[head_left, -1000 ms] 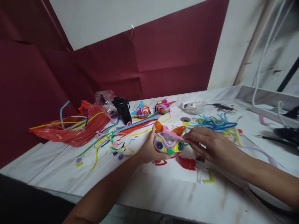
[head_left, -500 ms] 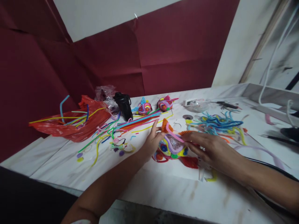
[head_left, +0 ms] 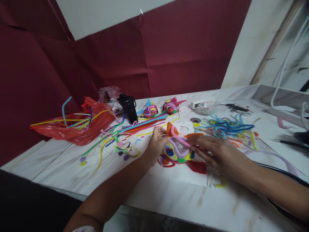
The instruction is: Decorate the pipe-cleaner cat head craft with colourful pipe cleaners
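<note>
A colourful pipe-cleaner figure [head_left: 180, 151] with blue round eyes, a green nose spot and orange pieces on top lies on white paper. My left hand [head_left: 156, 145] holds its left side, fingers bent against it. A pink pipe cleaner [head_left: 178, 138] runs across its upper part, and its right end is pinched in the fingers of my right hand [head_left: 210, 149]. Clear crinkled material shows in the figure's middle. Below it are a red-orange round part [head_left: 165, 160] and a red piece [head_left: 197, 167].
Two finished-looking colourful figures [head_left: 150, 110] stand at the back beside a black bottle [head_left: 128, 108]. A red bag [head_left: 98, 129] with pipe cleaners lies left. Blue pipe cleaners [head_left: 229, 126] are heaped right. A black cable [head_left: 277, 172] passes near my right forearm.
My left hand's raised index finger has bent down towards the figure. The pink pipe cleaner and my right hand have barely moved; the view has shifted slightly.
</note>
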A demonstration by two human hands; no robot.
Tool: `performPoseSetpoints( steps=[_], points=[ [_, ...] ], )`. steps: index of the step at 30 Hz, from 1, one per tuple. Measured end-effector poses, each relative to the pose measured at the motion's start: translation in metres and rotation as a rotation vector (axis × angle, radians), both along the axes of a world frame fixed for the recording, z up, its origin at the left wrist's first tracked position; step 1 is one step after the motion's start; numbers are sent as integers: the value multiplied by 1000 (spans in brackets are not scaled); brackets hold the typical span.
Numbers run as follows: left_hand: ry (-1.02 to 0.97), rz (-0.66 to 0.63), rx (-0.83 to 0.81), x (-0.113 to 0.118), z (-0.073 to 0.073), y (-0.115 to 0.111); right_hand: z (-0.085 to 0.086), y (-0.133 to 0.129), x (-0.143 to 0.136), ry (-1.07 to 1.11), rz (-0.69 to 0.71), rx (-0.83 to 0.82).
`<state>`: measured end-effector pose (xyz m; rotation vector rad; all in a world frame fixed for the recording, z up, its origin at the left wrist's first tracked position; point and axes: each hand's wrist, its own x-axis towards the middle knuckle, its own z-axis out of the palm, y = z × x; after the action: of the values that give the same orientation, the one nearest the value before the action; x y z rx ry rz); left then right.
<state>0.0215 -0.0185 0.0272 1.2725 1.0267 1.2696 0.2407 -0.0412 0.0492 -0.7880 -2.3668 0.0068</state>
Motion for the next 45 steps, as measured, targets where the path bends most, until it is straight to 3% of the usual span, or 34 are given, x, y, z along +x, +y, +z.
performPoseSetpoints(
  steps=[4, 10, 15, 23, 35, 45],
  points=[
    [215, 5, 176, -7, -2, 1, -1, 1, 0, 11, 6, 11],
    [367, 6, 316, -17, -2, 1, 1, -2, 2, -8, -9, -3],
    [632, 72, 616, -28, 4, -2, 2, -2, 1, 12, 4, -1],
    [874, 106, 1064, -35, 6, -2, 4, -2, 5, 27, -16, -2],
    [924, 155, 1131, -34, 3, -2, 3, -11, 17, -27, 44, 31],
    [980, 152, 1072, -33, 2, -4, -4, -11, 14, 109, 69, 16]
  ],
)
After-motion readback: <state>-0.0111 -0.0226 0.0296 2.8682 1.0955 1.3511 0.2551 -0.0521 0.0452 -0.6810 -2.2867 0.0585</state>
